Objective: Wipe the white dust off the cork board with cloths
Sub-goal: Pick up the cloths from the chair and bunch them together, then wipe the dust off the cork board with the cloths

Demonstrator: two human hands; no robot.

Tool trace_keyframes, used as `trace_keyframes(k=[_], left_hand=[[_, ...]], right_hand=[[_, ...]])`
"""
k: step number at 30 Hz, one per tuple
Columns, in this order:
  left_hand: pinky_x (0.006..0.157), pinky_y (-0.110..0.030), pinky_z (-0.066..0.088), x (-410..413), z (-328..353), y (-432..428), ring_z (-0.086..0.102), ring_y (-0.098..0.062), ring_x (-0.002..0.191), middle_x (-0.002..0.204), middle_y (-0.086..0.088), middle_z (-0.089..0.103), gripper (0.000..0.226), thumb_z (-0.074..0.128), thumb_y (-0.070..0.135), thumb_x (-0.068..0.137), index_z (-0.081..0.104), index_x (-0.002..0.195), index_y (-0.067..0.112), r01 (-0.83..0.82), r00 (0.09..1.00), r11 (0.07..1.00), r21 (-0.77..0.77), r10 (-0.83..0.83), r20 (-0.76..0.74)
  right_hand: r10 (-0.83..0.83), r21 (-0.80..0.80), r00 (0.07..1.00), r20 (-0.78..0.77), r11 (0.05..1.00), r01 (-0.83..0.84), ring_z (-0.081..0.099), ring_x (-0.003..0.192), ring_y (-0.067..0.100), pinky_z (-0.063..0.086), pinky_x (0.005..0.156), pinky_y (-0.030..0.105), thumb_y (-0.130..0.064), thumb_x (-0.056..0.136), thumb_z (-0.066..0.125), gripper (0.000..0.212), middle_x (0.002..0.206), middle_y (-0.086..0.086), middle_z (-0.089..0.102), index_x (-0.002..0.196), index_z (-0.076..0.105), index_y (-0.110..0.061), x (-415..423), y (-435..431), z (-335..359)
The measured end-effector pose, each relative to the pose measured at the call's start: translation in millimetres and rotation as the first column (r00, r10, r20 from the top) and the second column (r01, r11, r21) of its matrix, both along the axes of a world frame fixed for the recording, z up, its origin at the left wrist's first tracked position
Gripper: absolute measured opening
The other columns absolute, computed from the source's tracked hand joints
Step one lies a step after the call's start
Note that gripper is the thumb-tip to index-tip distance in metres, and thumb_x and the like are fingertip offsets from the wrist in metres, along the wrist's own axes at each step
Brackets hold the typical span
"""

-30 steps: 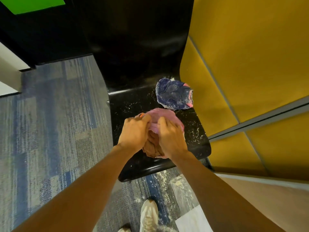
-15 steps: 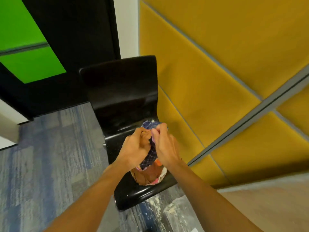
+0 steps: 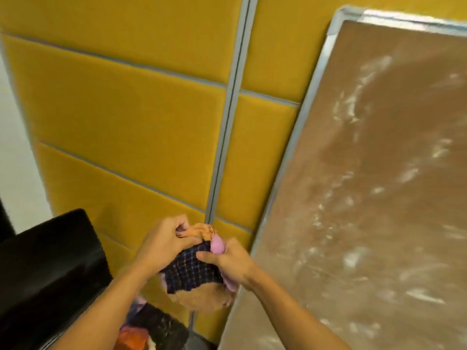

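the yellow padded wall (image 3: pixel 121 109) fills most of the view. on the right the cork board (image 3: pixel 316 178) leans against it, tilted, in a pale metal frame. its brown face carries white dust (image 3: pixel 351 107) in streaks and smears from top to bottom. at the lower left stands a black chair (image 3: pixel 50 269), with some coloured fabric (image 3: pixel 136 334) on its seat. just beside the left edge of the board, both hands hold one bundle of cloths (image 3: pixel 192 274): dark checked, pink, orange and tan pieces together. whether the bundle touches the frame i cannot tell. the left hand (image 3: pixel 164 243) pinches the orange folds on top with curled fingers. the right hand (image 3: pixel 227 261) grips the pink and checked part from the side. as i judge it, the cloths are gathered and ready, but the wiping is hardly begun and nearly all the dust is left to remove.
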State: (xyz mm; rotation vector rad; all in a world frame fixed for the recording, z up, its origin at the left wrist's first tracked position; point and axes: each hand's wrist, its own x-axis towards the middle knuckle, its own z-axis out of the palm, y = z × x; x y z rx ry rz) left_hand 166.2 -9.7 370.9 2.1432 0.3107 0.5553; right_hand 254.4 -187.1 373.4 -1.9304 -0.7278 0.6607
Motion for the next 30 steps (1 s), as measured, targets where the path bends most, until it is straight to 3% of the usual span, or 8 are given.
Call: trace_keyframes(k=[2, 8, 14, 15, 17, 20, 23, 30], left_hand=[[0.056, -0.036, 0.03, 31.0, 44.1, -33.2, 0.04, -0.01, 0.054, 0.054, 0.011, 0.046, 0.041, 0.087, 0.046, 0.071, 0.051, 0.066, 0.029, 0.088, 0.99, 0.995, 0.045, -0.092, 0.105], [0.06, -0.042, 0.05, 102.4, 159.0, -135.2, 0.062, -0.007, 0.068, 0.071, 0.012, 0.067, 0.008, 0.074, 0.042, 0.086, 0.071, 0.084, 0.035, 0.214, 0.9, 0.937, 0.275, -0.299, 0.318], [0.078, -0.042, 0.055, 156.0, 226.8, -211.1, 0.068, -0.013, 0.092, 0.099, 0.013, 0.076, 0.014, 0.069, 0.031, 0.096, 0.078, 0.106, 0.032, 0.227, 0.831, 0.883, 0.412, -0.396, 0.39], [0.081, -0.043, 0.056, 164.5, 234.1, -220.5, 0.069, -0.013, 0.095, 0.101, 0.014, 0.077, 0.016, 0.066, 0.035, 0.096, 0.077, 0.107, 0.034, 0.218, 0.824, 0.88, 0.423, -0.398, 0.403], [0.079, -0.043, 0.056, 181.7, 247.8, -236.6, 0.069, -0.013, 0.092, 0.097, 0.017, 0.076, 0.018, 0.061, 0.042, 0.095, 0.075, 0.105, 0.037, 0.2, 0.819, 0.879, 0.433, -0.393, 0.418], [0.069, -0.043, 0.055, 205.8, 268.9, -253.2, 0.065, -0.01, 0.078, 0.08, 0.017, 0.072, 0.015, 0.062, 0.047, 0.093, 0.074, 0.096, 0.038, 0.127, 0.816, 0.898, 0.422, -0.336, 0.47], [0.065, -0.042, 0.054, 225.4, 290.5, -260.7, 0.063, -0.01, 0.071, 0.073, 0.013, 0.069, 0.008, 0.07, 0.037, 0.093, 0.076, 0.09, 0.032, 0.08, 0.797, 0.923, 0.378, -0.287, 0.532], [0.075, -0.038, 0.056, 257.7, 314.3, -234.8, 0.066, -0.01, 0.082, 0.085, 0.015, 0.074, 0.009, 0.07, 0.031, 0.094, 0.078, 0.098, 0.032, 0.053, 0.786, 0.897, 0.439, -0.309, 0.536]], right_hand=[[-0.113, 0.143, 0.993, -0.014, 0.983, 0.114, 0.07, 0.092, 0.009, 0.055, 0.077, 0.024, -0.015, 0.09, 0.075, 0.022, 0.106, 0.007, 0.075, 0.11, 0.071, -0.005, 7.8, -41.1, 37.9], [-0.329, 0.379, 0.924, 0.194, 0.894, 0.239, 0.069, 0.111, 0.008, 0.055, 0.093, 0.025, -0.002, 0.092, 0.068, 0.042, 0.117, -0.008, 0.074, 0.128, 0.063, -0.022, 25.9, -139.5, 128.1], [-0.678, 0.528, 0.583, 0.448, 0.727, 0.439, 0.066, 0.087, 0.007, 0.05, 0.07, 0.026, -0.019, 0.098, 0.063, 0.009, 0.096, -0.004, 0.074, 0.106, 0.067, -0.018, 54.7, -209.9, 181.0], [-0.715, 0.547, 0.504, 0.485, 0.698, 0.462, 0.066, 0.093, 0.005, 0.049, 0.075, 0.022, -0.019, 0.097, 0.062, 0.02, 0.106, -0.006, 0.072, 0.118, 0.063, -0.018, 59.6, -216.6, 189.0], [-0.74, 0.605, 0.148, 0.656, 0.633, 0.483, 0.058, 0.115, 0.013, 0.048, 0.093, 0.026, -0.016, 0.095, 0.058, 0.043, 0.129, 0.001, 0.062, 0.137, 0.052, -0.013, 72.4, -227.6, 202.2], [-0.547, 0.632, -0.318, 0.775, 0.693, 0.348, 0.052, 0.118, 0.025, 0.042, 0.099, 0.036, -0.012, 0.09, 0.06, 0.04, 0.132, 0.008, 0.059, 0.13, 0.056, -0.011, 94.8, -229.5, 207.5], [-0.437, 0.527, -0.318, 0.841, 0.794, 0.303, 0.053, 0.128, 0.025, 0.043, 0.106, 0.04, -0.015, 0.09, 0.064, 0.046, 0.14, 0.01, 0.058, 0.134, 0.056, -0.009, 119.1, -216.0, 200.0], [-0.2, 0.359, -0.325, 0.924, 0.748, 0.559, 0.018, 0.156, 0.021, 0.016, 0.123, 0.056, -0.053, 0.099, 0.049, 0.075, 0.17, 0.004, 0.017, 0.159, 0.03, -0.012, 190.9, -197.2, 217.3]])
